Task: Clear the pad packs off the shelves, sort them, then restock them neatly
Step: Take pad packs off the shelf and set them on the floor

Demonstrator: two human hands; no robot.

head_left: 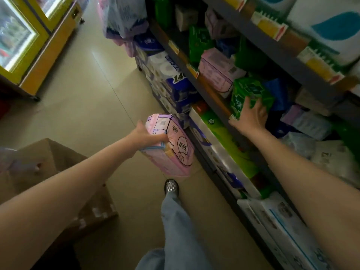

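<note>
While a brown cardboard box (58, 172) sits on the floor at the lower left, the left hand (143, 136) reaches out over the aisle with its grip curled tight round a pink pad pack (171, 147), thumb over the upper edge and fingers wrapped under the near end, so the pack hangs in the air just clear of the shelf front. Below it a patterned shoe (171, 187) and a pale denim trouser leg (175, 227) stand on the beige tiled floor (87, 98). Further right, the right hand (250, 116) is at the middle shelf (212, 96), its grip spread wide with the fingers laid over the lower face of a green pad pack (249, 94) that stands at the shelf edge; whether the thumb has closed under it cannot be told. Just beside that pack, to its left, lies another pink pad pack (218, 73), with more green packs behind. Toilet roll packs (175, 78) crowd the lower shelves.
</note>
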